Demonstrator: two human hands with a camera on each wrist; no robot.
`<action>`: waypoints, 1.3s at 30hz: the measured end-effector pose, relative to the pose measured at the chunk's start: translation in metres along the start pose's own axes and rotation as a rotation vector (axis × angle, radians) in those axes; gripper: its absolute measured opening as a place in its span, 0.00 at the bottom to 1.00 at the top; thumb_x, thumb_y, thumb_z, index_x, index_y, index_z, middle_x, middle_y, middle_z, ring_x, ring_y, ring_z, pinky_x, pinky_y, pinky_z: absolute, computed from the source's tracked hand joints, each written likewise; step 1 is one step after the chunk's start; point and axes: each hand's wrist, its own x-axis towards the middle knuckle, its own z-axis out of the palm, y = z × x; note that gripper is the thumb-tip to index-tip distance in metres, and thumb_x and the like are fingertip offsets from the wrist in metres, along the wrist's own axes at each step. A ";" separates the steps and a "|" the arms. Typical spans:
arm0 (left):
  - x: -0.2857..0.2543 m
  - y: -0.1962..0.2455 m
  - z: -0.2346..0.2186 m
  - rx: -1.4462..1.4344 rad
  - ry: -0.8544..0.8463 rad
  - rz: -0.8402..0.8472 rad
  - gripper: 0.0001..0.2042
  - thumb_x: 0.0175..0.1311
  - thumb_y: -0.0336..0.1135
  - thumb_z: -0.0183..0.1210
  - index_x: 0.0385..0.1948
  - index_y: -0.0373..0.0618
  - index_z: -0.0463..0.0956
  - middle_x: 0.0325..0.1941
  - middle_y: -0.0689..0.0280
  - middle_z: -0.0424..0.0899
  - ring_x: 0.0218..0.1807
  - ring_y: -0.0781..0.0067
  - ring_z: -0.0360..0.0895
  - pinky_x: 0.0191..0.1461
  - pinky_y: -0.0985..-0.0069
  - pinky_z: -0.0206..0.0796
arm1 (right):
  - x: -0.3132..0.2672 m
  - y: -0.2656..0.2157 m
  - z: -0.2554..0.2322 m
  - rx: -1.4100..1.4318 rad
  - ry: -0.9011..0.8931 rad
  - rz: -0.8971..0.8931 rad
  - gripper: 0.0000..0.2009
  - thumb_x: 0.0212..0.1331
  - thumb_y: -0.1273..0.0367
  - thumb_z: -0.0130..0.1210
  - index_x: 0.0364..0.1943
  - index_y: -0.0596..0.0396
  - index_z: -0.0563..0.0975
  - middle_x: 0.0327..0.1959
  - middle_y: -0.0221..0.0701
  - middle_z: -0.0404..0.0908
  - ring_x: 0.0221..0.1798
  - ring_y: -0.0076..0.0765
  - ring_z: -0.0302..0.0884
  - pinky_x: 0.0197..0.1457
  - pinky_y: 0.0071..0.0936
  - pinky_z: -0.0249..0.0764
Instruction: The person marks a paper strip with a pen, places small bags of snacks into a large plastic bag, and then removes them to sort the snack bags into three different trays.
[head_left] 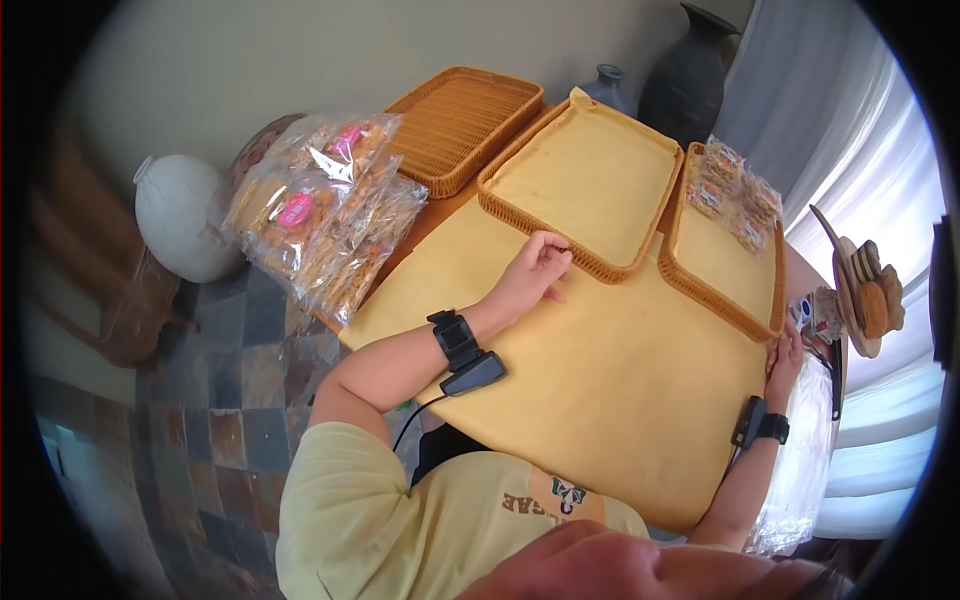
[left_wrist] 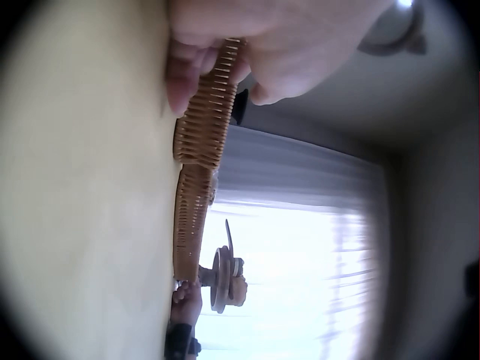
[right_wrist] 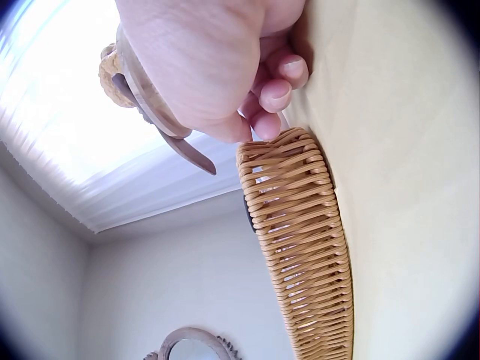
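Left hand (head_left: pixel 530 275) has fingers and thumb clamped on the middle wicker tray (head_left: pixel 600 268), near wall, likely steadying it on the yellow cloth (head_left: pixel 610 400); right hand (head_left: pixel 785 358) bends its fingers at the right wicker tray (head_left: pixel 715 302), near corner, pinching or not, can't tell.

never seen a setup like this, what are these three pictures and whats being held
No robot here, just one person's bare hands. The wide picture comes from a camera on the head; the other two, from cameras worn on each wrist. A yellow cover spreads over the table, with three wicker trays: a bare tray at the back, a lined middle tray and a right tray with small packs. Clear bags of food lie to the left. The left hand is at the middle tray's near edge, the right hand at the right tray's near corner; whether either grips is hard to tell.
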 end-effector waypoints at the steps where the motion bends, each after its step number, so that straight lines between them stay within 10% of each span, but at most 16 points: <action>1: 0.000 0.000 0.001 0.000 -0.003 -0.002 0.11 0.63 0.37 0.44 0.44 0.45 0.60 0.40 0.67 0.66 0.41 0.77 0.68 0.33 0.81 0.69 | -0.001 -0.002 0.001 -0.016 0.013 0.012 0.13 0.61 0.70 0.38 0.47 0.59 0.68 0.13 0.17 0.57 0.12 0.09 0.49 0.13 0.09 0.43; 31: -0.004 0.002 0.005 -0.003 -0.089 -0.052 0.14 0.62 0.39 0.46 0.46 0.47 0.59 0.36 0.66 0.68 0.33 0.76 0.72 0.32 0.81 0.67 | 0.007 0.014 -0.007 0.012 -0.008 -0.008 0.13 0.61 0.70 0.39 0.47 0.60 0.68 0.15 0.19 0.61 0.12 0.09 0.51 0.12 0.08 0.46; 39: -0.029 0.061 0.012 -0.061 -0.122 0.056 0.12 0.62 0.36 0.47 0.44 0.43 0.62 0.37 0.65 0.67 0.32 0.76 0.72 0.32 0.81 0.68 | 0.011 0.017 -0.009 0.047 0.015 0.034 0.15 0.60 0.72 0.40 0.51 0.58 0.67 0.15 0.19 0.59 0.12 0.10 0.50 0.11 0.09 0.47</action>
